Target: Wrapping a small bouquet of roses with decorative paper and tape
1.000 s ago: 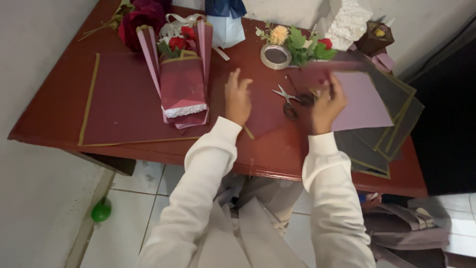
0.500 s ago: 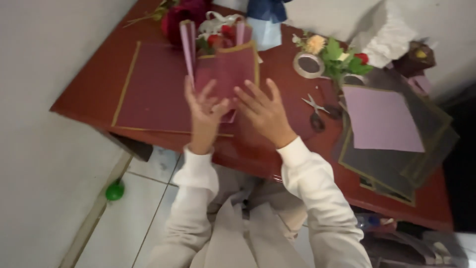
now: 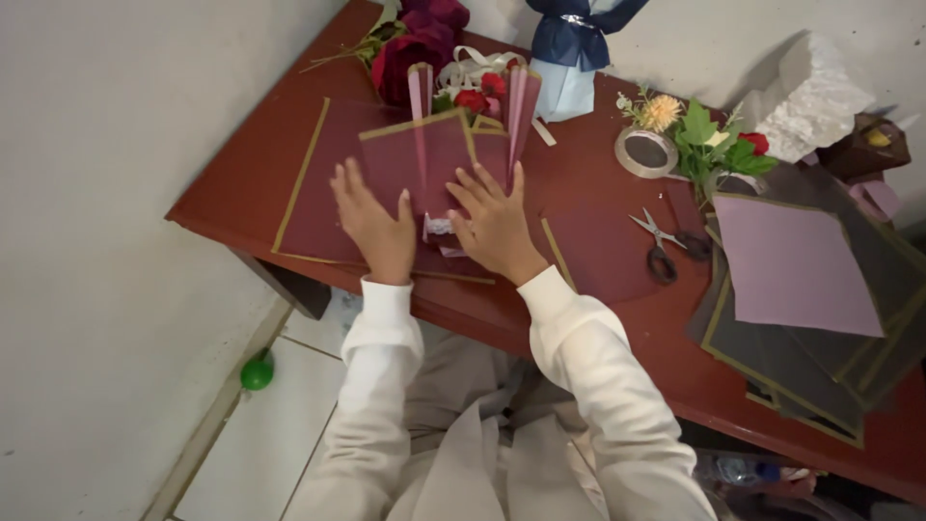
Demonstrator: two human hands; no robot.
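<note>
- My left hand [image 3: 371, 224] lies flat, fingers spread, on a dark maroon sheet of wrapping paper [image 3: 424, 159] with a thin gold border; the hand is released, pressing rather than gripping.
- My right hand [image 3: 494, 220] lies beside it in the same way, palm down and fingers fanned, grasping nothing, its fingertips on the same maroon sheet.
- The maroon sheet is square-cornered and matte (its gold edge runs along the top and sides), and it covers the lower part of a small bouquet [image 3: 471, 96] near the far left of the table.
- The bouquet shows red flowers, a pale ribbon and two pink paper folds standing up above the sheet.
- A bit of white lace [image 3: 439, 228] peeks out between my two hands.
- Under all this lies a larger maroon sheet [image 3: 318, 183], flat on the red-brown table [image 3: 598, 241].
- To the right, well apart from my hands, lie scissors [image 3: 661, 246] with dark handles.
- Farther right is a stack of dark sheets topped with a lilac sheet [image 3: 791, 265].
- At the back stand a roll of tape [image 3: 645, 151], a sprig of flowers with green leaves [image 3: 704, 135] and a blue-wrapped bouquet [image 3: 569, 48].
- My sleeves are white.
</note>
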